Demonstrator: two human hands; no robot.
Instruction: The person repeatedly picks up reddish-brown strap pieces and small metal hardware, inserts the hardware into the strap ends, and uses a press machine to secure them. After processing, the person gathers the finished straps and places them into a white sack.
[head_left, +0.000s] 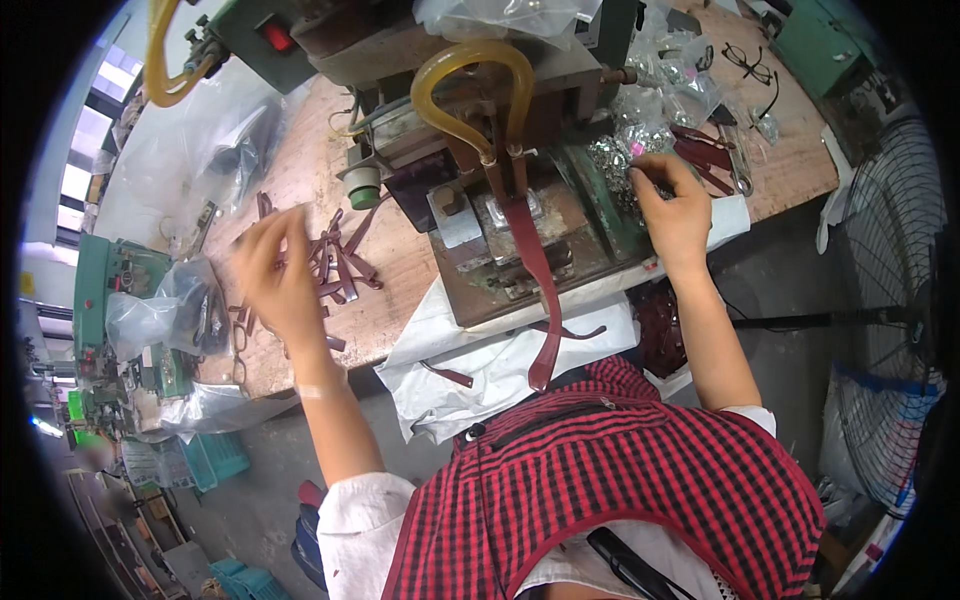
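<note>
A dark red eyeglass temple (541, 290) hangs from the press (470, 110), its upper end under the press's metal head and its rounded tip low above a white cloth. My left hand (278, 275) is over a scattered pile of dark red temples (335, 262), slightly blurred, fingers apart with nothing plainly in them. My right hand (678, 210) is at a heap of small shiny metal parts (612, 160) right of the press. Its thumb and fingers are pinched together; what they hold, if anything, is too small to make out.
White cloth (420, 400) with loose temples lies along the table's front edge. Yellow hoses (470, 52) loop over the press. At the right are plastic bags (690, 95), glasses frames (750, 65) and a fan (890, 230). A small green machine (95, 300) stands left.
</note>
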